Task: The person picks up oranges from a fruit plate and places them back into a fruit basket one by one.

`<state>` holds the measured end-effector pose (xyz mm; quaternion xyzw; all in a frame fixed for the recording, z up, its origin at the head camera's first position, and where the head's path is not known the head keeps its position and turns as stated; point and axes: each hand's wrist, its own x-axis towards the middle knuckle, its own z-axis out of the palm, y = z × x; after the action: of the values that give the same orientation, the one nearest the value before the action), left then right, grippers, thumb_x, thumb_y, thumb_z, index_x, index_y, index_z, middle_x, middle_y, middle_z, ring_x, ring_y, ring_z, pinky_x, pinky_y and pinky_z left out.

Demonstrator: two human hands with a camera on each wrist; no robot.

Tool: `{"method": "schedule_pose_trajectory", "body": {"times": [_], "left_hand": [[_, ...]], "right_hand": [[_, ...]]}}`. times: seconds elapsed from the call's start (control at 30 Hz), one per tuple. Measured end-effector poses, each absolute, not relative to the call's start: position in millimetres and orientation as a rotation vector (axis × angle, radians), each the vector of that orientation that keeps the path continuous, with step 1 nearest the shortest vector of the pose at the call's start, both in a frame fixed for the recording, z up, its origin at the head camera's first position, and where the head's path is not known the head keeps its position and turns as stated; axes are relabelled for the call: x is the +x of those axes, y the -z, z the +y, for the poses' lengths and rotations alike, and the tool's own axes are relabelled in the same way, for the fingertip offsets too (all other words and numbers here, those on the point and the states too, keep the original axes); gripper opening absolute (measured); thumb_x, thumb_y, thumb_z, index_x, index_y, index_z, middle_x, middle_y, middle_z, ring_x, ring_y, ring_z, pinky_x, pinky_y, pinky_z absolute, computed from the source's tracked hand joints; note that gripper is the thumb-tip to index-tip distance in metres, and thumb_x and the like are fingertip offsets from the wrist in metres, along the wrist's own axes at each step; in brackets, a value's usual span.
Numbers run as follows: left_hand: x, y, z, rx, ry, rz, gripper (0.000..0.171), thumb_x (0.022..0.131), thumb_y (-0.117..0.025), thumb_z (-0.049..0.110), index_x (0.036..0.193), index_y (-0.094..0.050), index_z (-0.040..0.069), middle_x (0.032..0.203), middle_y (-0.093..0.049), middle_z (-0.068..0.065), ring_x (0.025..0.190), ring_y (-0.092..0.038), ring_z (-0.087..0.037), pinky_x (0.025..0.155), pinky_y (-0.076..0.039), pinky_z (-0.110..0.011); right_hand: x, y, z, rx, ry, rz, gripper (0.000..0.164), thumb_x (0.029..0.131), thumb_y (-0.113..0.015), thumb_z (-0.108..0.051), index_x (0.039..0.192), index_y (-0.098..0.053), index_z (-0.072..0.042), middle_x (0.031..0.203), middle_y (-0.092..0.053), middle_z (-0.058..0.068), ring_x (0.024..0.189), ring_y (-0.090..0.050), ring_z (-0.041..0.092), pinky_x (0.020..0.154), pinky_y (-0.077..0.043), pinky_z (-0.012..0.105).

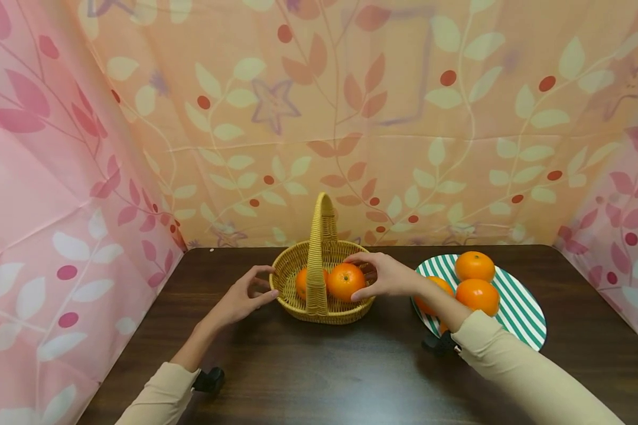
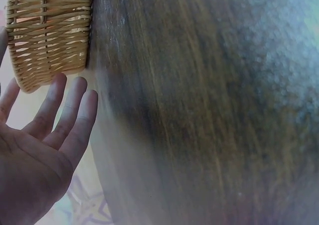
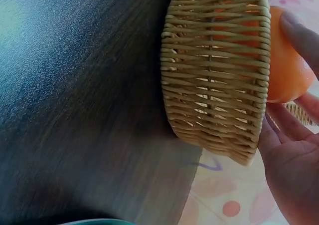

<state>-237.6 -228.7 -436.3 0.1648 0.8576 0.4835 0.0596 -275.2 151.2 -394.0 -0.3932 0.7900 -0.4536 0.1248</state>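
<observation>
A woven wicker basket [image 1: 292, 258] with a tall arched handle stands toward the back of the table. Inside it, partly behind the handle, lies one orange [image 1: 302, 282]. My right hand [image 1: 385, 274] reaches over the basket's right side and grips a second orange [image 1: 347, 282] between thumb and fingers. In the right wrist view this held orange [image 3: 289, 60] shows above the rim, the thumb on its side. At the basket's left end is my left hand [image 1: 247, 295], its fingertips right at the rim; the left wrist view shows those fingers [image 2: 75, 115] extended and loosely spread.
On the right, a green-and-white striped plate [image 1: 521, 307] carries several oranges [image 1: 475, 267], some partly hidden by my right forearm. The dark wooden table [image 1: 319, 372] ends at the back before a patterned cloth [image 1: 404, 147], and pink cloth hangs at both sides.
</observation>
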Motion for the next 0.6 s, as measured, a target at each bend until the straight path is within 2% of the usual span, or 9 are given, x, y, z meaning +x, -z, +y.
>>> {"method": "schedule_pose_trajectory", "body": {"times": [0.13,0.37,0.6], "left_hand": [[-237.5,436.7,-229.4,0.516,-1.487,2.594,0.057,0.098,-0.073,0.023,0.146,-0.045,0.013,0.12,-0.062,-0.018,0.099,-0.069,-0.035,0.079,-0.056,-0.044],[-225.4,415.5,-221.7,0.525,-1.477,2.587,0.054,0.097,-0.073,0.017,0.143,-0.046,0.004,0.115,-0.063,-0.022,0.096,-0.069,-0.038,0.079,-0.055,-0.048],[-237.6,436.0,-229.6,0.514,-1.452,2.616,0.055,0.098,-0.072,0.021,0.145,-0.045,0.009,0.116,-0.064,-0.019,0.096,-0.069,-0.036,0.08,-0.055,-0.048]], "right_hand": [[-273.7,393.9,147.1,-1.121,1.257,2.346,0.069,0.082,-0.089,-0.02,0.14,-0.056,-0.004,0.131,-0.058,0.01,0.115,-0.062,0.029,0.091,-0.052,0.038],[-271.9,392.3,142.5,-1.115,1.163,2.397,0.069,0.08,-0.091,-0.023,0.137,-0.058,-0.005,0.13,-0.059,0.009,0.115,-0.062,0.029,0.092,-0.051,0.041],[-272.3,387.0,147.4,-1.136,1.116,2.409,0.063,0.084,-0.087,-0.024,0.136,-0.059,-0.001,0.131,-0.061,0.011,0.115,-0.063,0.028,0.094,-0.051,0.042]]}}
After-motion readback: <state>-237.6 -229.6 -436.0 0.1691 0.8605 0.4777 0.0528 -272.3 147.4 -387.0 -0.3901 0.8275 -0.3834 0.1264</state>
